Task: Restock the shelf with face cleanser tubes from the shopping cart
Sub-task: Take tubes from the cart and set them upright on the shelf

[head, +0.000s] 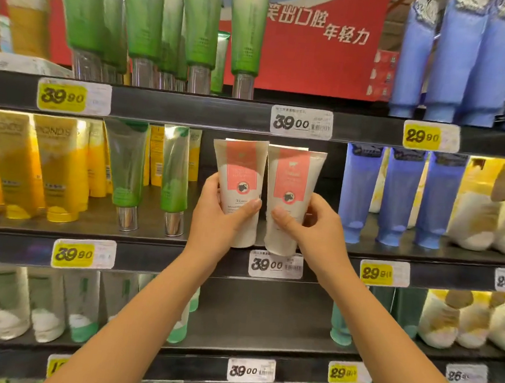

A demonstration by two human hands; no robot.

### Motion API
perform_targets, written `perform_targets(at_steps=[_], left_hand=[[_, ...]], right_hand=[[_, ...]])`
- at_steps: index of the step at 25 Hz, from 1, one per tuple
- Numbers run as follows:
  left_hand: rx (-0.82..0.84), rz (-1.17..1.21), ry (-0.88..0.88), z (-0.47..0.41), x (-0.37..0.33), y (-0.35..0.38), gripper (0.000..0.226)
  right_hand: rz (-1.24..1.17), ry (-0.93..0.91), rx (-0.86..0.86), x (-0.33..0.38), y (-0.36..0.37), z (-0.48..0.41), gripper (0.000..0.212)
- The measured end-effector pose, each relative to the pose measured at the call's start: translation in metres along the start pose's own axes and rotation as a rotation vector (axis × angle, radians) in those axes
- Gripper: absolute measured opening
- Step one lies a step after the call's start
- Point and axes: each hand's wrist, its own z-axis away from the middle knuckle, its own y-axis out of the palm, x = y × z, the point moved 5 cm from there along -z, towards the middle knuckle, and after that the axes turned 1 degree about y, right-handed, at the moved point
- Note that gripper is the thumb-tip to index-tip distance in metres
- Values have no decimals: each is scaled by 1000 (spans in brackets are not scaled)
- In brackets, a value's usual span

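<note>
L hand (pixel 221 216) wraps the lower half of the left tube (pixel 240 172), thumb across the front. R hand (pixel 312 230) grips the right tube (pixel 292 176) low down, thumb in front; the other fingers go behind it and are mostly hidden.

Both tubes are white w/ a pink label, upright, cap end down, side by side. Edges touching or a hair apart, can't tell which.

They're in front of the dark gap on the middle shelf (pixel 163 257), between green tubes (pixel 175 169) on the left and blue tubes (pixel 397 195) on the right. Bottom ends overlap the shelf lip and the top of the 39.00 price tag (pixel 275 265). Can't tell if they rest on the board or hang just in front of it.

Hands cover part of each tube's lower end. Label txt is too blurred to read; only a cow logo (pixel 243 187) comes through. A pale strip (pixel 294 147) shows behind the right tube's top, unclear what it is. Yellow tubes (pixel 61 168) far left are smeared.
</note>
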Motion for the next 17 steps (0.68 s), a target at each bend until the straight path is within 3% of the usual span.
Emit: perform_targets(at_steps=[7, 12, 17], left_hand=[[50, -86, -62, -13, 15, 7, 67], [104, -189, -120, -10, 27, 2, 76], [24, -273, -103, -10, 28, 0, 68]], right_hand=[[168, 30, -58, -13, -1, -19, 55], [237, 84, 51, -25, -3, -18, 70], [297, 44, -67, -28, -3, -17, 64]])
